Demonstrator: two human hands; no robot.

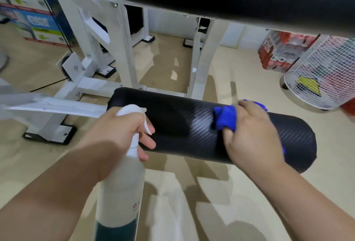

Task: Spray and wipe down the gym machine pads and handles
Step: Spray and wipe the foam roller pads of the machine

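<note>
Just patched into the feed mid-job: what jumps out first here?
The black roller pad runs across the middle, with wet droplets on top. The right hand presses a blue cloth onto it, while the left hand grips a white spray bottle beside its left end.

Spray bottle [123,183] in the left hand [121,125] by the left end of the roller pad [182,131], cloth [224,117] under the right hand [249,137] on top of it, wire basket [317,63] behind at right.

I'm seeing a home gym-cum-storage rm here: white machine frame [127,52] w/ black roller pad [172,106], stacked cardboard boxes [38,23], shrink-wrapped bottle packs [278,52], wire-grille fan [317,63], beige floor [240,63].
</note>
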